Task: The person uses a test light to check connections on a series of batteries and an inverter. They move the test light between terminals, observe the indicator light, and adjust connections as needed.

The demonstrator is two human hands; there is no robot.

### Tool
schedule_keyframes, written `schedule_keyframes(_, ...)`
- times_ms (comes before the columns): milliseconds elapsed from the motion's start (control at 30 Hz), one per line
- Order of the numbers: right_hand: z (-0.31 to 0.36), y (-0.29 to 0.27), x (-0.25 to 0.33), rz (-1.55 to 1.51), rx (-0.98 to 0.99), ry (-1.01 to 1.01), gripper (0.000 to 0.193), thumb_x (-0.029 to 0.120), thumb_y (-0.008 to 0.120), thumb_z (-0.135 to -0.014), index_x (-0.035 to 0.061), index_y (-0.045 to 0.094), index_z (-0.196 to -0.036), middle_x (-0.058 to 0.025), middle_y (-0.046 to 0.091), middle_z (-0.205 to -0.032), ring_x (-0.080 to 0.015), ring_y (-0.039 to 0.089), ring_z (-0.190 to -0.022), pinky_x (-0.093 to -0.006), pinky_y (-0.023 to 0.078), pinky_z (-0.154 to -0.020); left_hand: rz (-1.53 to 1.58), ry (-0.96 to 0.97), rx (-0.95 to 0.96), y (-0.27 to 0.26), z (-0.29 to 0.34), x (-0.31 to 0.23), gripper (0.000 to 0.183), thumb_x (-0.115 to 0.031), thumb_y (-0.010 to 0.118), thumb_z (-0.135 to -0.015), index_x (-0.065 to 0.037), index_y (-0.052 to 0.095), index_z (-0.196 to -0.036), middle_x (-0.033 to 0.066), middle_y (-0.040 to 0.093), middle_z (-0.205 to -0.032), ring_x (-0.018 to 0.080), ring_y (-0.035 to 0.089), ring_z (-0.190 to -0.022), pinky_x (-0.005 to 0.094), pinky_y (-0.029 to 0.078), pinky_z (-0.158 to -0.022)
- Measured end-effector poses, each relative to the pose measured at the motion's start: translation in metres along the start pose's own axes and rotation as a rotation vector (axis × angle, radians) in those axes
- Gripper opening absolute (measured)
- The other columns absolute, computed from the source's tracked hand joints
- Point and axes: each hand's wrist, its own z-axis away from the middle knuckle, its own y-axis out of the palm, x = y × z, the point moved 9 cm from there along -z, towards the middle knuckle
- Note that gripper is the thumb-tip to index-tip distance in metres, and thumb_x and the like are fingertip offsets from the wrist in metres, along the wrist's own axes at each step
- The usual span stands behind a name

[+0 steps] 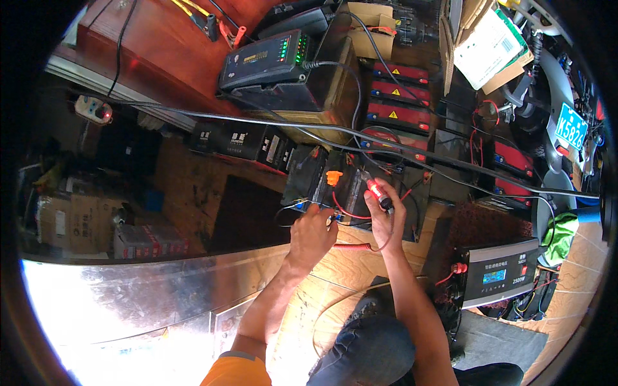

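Note:
My right hand (389, 215) grips a test pen (376, 188) with a glowing red barrel, its tip pointing down at the dark batteries. A coiled red cord (351, 246) runs below the pen toward my left hand. My left hand (310, 237) is closed at the near edge of the batteries, fingertips pinched by a small dark piece and thin wires; what exactly they hold is hidden. Between the two hands stand black batteries (304, 171) side by side. An orange connector (333, 177) sits on top of them, with a red wire (346, 211) curving past.
A charger (264, 61) with green lights rests on a large box behind. Red-topped batteries (398, 116) line the back right. An inverter (499, 273) with a lit screen stands at the right. A black cable (257, 119) crosses above the batteries. Cartons (77, 222) stand at the left.

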Motion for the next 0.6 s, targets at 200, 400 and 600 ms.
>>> schedule_keyframes(200, -0.0013, -0.0022, -0.0042, 0.044, 0.003, 0.016, 0.042, 0.021, 0.082, -0.095, -0.0002, 0.069, -0.129, -0.0028, 0.069, -0.111, -0.0104, 0.058, -0.102, -0.0253, 0.047, -0.093, -0.002, -0.005, -0.002, 0.0008, 0.0001, -0.0002, 0.024, -0.016, 0.076, -0.086, -0.006, 0.078, -0.108, 0.0193, 0.07, -0.096, 0.0395, 0.072, -0.08, 0.047, 0.059, -0.073)
schedule_keyframes(400, -0.0016, -0.0029, -0.004, 0.043, 0.0, -0.002, 0.042, 0.021, 0.082, -0.095, -0.0006, 0.069, -0.129, -0.0035, 0.07, -0.111, -0.0101, 0.058, -0.103, -0.0253, 0.047, -0.094, -0.006, 0.006, -0.012, 0.0005, 0.0007, -0.0003, 0.023, -0.016, 0.076, -0.086, -0.006, 0.078, -0.107, 0.0194, 0.07, -0.095, 0.0388, 0.073, -0.08, 0.0465, 0.059, -0.073)
schedule_keyframes(600, -0.0018, -0.0033, -0.0047, 0.013, 0.006, 0.012, 0.042, 0.019, 0.081, -0.095, -0.001, 0.069, -0.129, -0.0045, 0.07, -0.113, -0.0107, 0.059, -0.105, -0.0255, 0.047, -0.095, 0.001, 0.013, -0.019, -0.0002, 0.0008, -0.0002, 0.025, -0.016, 0.077, -0.086, -0.005, 0.078, -0.108, 0.019, 0.07, -0.095, 0.039, 0.073, -0.081, 0.0466, 0.059, -0.073)
